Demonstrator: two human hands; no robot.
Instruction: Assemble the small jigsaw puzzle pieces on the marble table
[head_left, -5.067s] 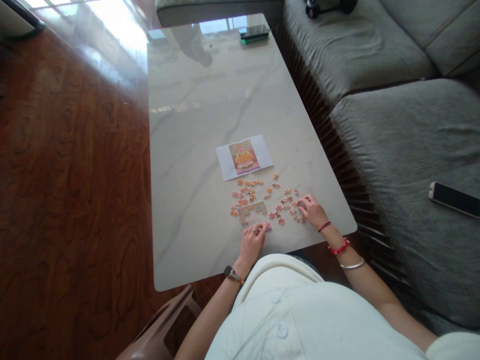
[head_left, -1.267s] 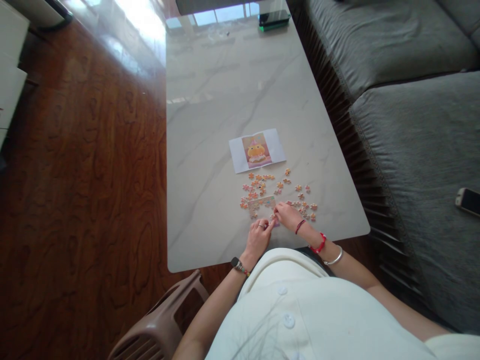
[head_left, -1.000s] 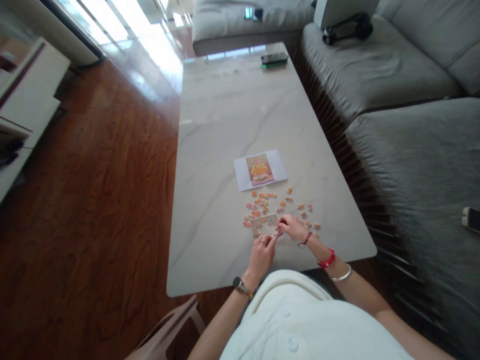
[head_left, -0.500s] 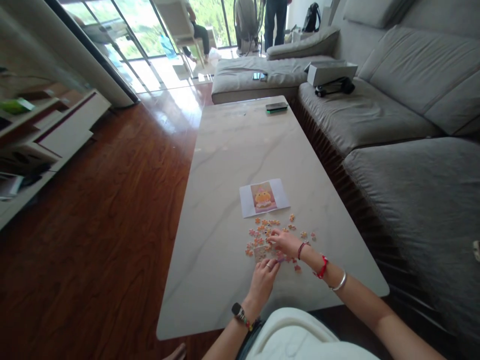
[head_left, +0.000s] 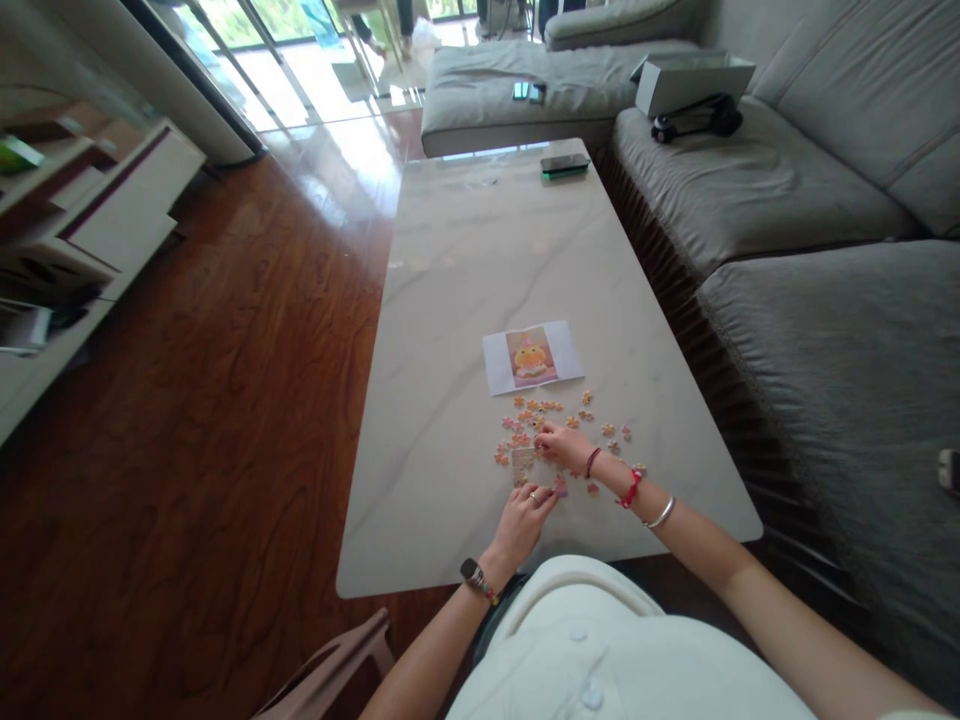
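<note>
Small orange and pink jigsaw puzzle pieces [head_left: 523, 415] lie scattered around my hands on the marble-patterned table [head_left: 442, 420]. My right hand [head_left: 564, 446] is over the pieces, its fingers pinched down on a puzzle piece that they mostly cover. Nearer to me, my left hand [head_left: 523, 515] rests with fingers stretched forward on the table. Its fingertips touch the near edge of a pale flat patch [head_left: 523, 466] and reach beside a purple piece [head_left: 560, 486]. Beyond the pieces lies a white sheet [head_left: 495, 365] with a printed picture of an orange figure.
A phone [head_left: 565, 163] lies at the table's far end. The grey sofa [head_left: 832, 340] runs along the right, with a white box [head_left: 686, 85] and a black device on it. A pink stool [head_left: 337, 665] stands at lower left, a low cabinet [head_left: 127, 220] at far left.
The view has tilted downward, so everything sits higher in the picture and the stool has come into view. My right hand has shifted slightly among the pieces; my left stays by the same spot.
</note>
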